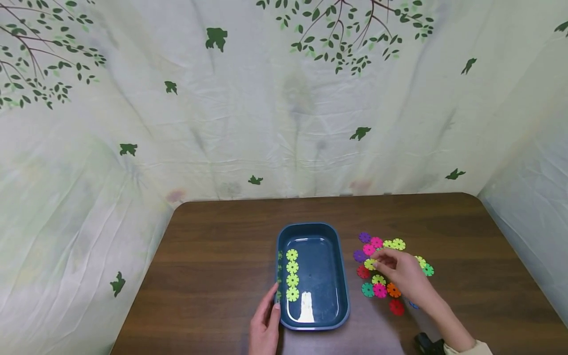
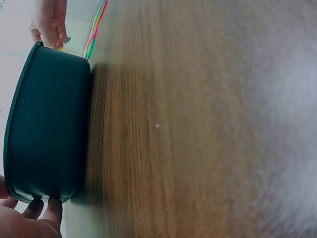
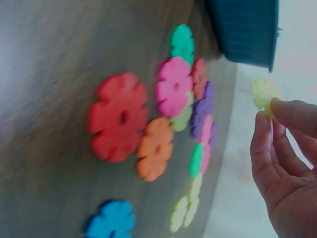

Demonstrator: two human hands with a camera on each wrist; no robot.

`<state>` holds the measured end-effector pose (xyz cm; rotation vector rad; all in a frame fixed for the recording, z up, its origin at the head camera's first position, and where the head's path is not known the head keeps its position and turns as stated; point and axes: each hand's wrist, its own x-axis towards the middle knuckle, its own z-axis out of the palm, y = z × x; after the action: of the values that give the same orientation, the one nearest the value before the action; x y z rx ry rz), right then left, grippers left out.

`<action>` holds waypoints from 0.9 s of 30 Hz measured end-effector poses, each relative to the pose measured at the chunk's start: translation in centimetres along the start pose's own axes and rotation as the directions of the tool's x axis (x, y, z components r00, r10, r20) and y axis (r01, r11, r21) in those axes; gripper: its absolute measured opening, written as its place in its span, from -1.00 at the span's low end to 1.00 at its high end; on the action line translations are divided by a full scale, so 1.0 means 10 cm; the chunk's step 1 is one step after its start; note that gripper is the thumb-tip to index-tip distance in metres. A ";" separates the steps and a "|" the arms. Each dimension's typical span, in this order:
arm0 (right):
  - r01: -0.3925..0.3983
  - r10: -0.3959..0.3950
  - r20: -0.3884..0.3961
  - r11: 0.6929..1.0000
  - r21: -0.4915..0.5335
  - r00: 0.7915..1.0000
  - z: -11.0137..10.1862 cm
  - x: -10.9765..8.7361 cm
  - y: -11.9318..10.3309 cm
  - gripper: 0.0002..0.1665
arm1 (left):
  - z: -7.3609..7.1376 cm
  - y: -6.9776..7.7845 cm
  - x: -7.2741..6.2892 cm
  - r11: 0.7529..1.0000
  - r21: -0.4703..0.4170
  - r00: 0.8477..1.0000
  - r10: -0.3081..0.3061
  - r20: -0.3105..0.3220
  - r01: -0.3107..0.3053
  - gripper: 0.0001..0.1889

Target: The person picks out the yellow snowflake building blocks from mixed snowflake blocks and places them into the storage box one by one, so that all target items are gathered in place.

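Brown counter (image 1: 213, 256): left hand (image 1: 265, 328) holds a blue tray (image 1: 321, 271); right of it, the right hand (image 1: 401, 273) pinches a yellow flower (image 3: 265, 91), likely light, stiff, best held edgewise.

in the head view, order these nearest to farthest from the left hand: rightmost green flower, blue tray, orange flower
1. Blue tray: the left hand touches its left side.
2. Orange flower: right of the tray.
3. Rightmost green flower: at the loose pieces' right edge.

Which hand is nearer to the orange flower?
Right. The right hand is close by the orange flower; the left hand is beyond the blue tray, touching its left side.
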<state>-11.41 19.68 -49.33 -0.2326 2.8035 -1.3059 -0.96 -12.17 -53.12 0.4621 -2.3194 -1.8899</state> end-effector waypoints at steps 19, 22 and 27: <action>0.054 -0.057 0.027 0.994 0.090 0.998 0.15 0.23 -0.52 -0.83 | -0.01 -0.01 0.00 0.999 -0.014 0.999 0.034 0.000 -0.034 -0.55; 0.061 -0.064 0.033 0.993 0.098 0.997 0.18 0.28 -0.60 -0.84 | -0.01 -0.02 0.00 0.999 -0.008 0.999 0.035 0.000 -0.035 -0.55; 0.054 -0.058 0.034 0.992 0.116 0.998 0.23 0.34 -0.74 -0.82 | -0.01 -0.03 0.00 0.999 -0.021 0.999 0.040 -0.004 -0.040 -0.56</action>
<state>-13.65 12.75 -45.05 -0.3299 2.6988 -1.4530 -0.87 -12.28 -53.42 0.4129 -2.2863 -1.8926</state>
